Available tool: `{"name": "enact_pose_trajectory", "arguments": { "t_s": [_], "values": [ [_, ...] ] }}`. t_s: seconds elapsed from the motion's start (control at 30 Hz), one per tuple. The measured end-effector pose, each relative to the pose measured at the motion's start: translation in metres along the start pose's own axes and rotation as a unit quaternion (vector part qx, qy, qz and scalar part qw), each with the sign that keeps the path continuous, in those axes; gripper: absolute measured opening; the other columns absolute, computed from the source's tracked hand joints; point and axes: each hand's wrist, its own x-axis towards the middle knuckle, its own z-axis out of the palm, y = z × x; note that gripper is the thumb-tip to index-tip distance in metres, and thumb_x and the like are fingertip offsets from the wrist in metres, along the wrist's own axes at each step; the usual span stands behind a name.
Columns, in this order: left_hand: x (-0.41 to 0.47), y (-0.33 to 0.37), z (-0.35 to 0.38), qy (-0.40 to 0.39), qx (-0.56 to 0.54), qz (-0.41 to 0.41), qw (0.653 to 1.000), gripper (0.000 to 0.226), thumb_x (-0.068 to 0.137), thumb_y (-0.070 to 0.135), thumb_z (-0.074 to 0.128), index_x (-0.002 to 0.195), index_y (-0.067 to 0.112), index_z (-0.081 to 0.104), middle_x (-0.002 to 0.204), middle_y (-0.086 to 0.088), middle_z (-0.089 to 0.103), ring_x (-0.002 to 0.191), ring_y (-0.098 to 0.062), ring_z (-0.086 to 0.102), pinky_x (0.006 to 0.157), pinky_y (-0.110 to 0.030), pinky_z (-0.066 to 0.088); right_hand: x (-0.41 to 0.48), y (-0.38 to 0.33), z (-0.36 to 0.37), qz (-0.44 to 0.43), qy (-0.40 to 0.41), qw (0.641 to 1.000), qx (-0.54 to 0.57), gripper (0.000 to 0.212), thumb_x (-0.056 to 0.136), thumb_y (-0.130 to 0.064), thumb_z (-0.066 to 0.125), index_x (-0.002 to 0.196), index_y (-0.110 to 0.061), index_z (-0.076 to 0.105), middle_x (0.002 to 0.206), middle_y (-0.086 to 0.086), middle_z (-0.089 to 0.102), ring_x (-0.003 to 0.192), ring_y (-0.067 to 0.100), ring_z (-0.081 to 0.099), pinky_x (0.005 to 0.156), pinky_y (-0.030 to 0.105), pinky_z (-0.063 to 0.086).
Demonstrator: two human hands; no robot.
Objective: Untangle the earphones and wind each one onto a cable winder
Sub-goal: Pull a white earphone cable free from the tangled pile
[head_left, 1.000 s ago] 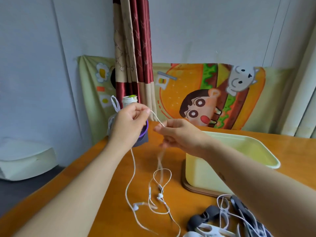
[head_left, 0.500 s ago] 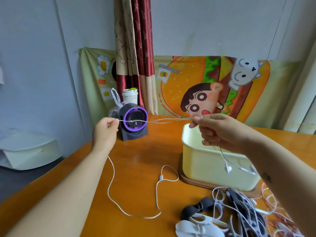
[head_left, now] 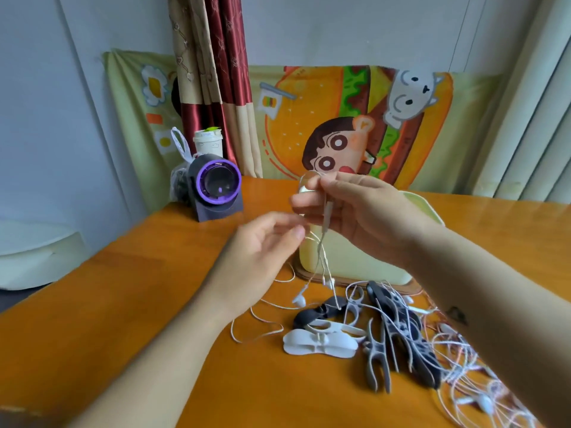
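My right hand (head_left: 355, 211) is raised over the table and pinches a white earphone cable (head_left: 323, 261), with a small loop of it above the fingers. From that hand the strands hang down to two earbuds (head_left: 299, 300) lying on the wood. My left hand (head_left: 262, 251) is just left of the strands, its thumb and blurred fingertips closing on the cable. Several cable winders lie below: a white one (head_left: 318, 344), a grey one (head_left: 377, 362) and dark ones (head_left: 312, 313). A tangle of more earphones (head_left: 463, 384) covers the lower right.
A cream tub (head_left: 355, 264) on a wooden base stands right behind my hands. A dark device with a purple ring (head_left: 217, 186), a paper cup (head_left: 207, 143) and a plastic bag sit at the orange table's (head_left: 139, 288) far left corner.
The hands were stretched wide apart with the cable taut between them. They have come together low in front of the tub, and the cable is now gathered at my right hand.
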Motion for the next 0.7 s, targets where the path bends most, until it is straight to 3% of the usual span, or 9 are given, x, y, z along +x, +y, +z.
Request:
{"name": "enact_pose_trajectory", "arguments": {
  "t_s": [0.1, 0.2, 0.3, 0.4, 0.57, 0.7],
  "values": [
    [-0.004, 0.001, 0.019, -0.078, -0.034, -0.031, 0.996, 0.028, 0.085, 0.043, 0.061, 0.104, 0.024, 0.065, 0.100, 0.008, 0.074, 0.099, -0.003, 0.067, 0.089, -0.016, 0.049, -0.007, -0.002, 0.006, -0.036, 0.009, 0.994, -0.103, 0.021, 0.101, -0.016, 0.039, 0.086, -0.013, 0.054, 0.091, 0.008, 0.073, 0.091, 0.017, 0.065, 0.070, 0.021, 0.049],
    [-0.005, 0.004, 0.027, -0.095, -0.057, -0.040, 0.993, 0.028, 0.083, 0.041, 0.051, 0.095, 0.020, 0.065, 0.074, 0.005, 0.067, 0.082, -0.007, 0.069, 0.079, -0.014, 0.048, -0.010, -0.004, 0.008, -0.059, 0.031, 0.989, -0.131, 0.020, 0.101, -0.016, 0.040, 0.085, -0.016, 0.052, 0.095, 0.004, 0.073, 0.095, 0.011, 0.065, 0.079, 0.024, 0.047],
    [-0.007, 0.000, 0.023, -0.084, -0.093, -0.064, 0.990, 0.026, 0.093, 0.032, 0.046, 0.077, 0.026, 0.066, 0.060, 0.009, 0.050, 0.073, -0.011, 0.067, 0.076, -0.019, 0.049, -0.010, -0.005, 0.000, -0.091, 0.084, 0.985, -0.118, 0.026, 0.101, -0.015, 0.040, 0.081, -0.017, 0.056, 0.098, 0.007, 0.067, 0.096, 0.014, 0.061, 0.085, 0.030, 0.047],
    [-0.007, -0.007, 0.010, -0.058, -0.058, -0.091, 0.992, 0.032, 0.101, 0.023, 0.039, 0.081, 0.018, 0.063, 0.058, 0.010, 0.047, 0.073, -0.010, 0.066, 0.072, -0.020, 0.046, -0.006, -0.003, -0.012, -0.102, 0.115, 0.976, -0.157, 0.031, 0.101, -0.019, 0.041, 0.075, -0.021, 0.058, 0.093, 0.000, 0.058, 0.099, 0.011, 0.054, 0.092, 0.035, 0.044],
    [-0.006, -0.022, -0.012, -0.046, 0.057, -0.109, 0.991, 0.036, 0.102, 0.027, 0.041, 0.074, 0.022, 0.063, 0.063, 0.012, 0.056, 0.092, -0.015, 0.070, 0.093, -0.031, 0.049, 0.009, 0.010, -0.029, -0.065, 0.129, 0.959, -0.242, 0.032, 0.100, -0.022, 0.044, 0.073, -0.024, 0.061, 0.109, -0.004, 0.064, 0.116, 0.009, 0.052, 0.097, 0.034, 0.041],
    [-0.014, -0.028, -0.020, -0.102, -0.050, -0.194, 0.974, 0.026, 0.101, 0.024, 0.042, 0.091, 0.013, 0.064, 0.068, 0.005, 0.053, 0.077, -0.014, 0.067, 0.085, -0.036, 0.053, 0.029, 0.016, -0.030, -0.023, 0.125, 0.959, -0.254, 0.031, 0.099, -0.024, 0.046, 0.073, -0.023, 0.062, 0.118, 0.001, 0.063, 0.119, 0.012, 0.051, 0.097, 0.038, 0.043]
  ]
}}
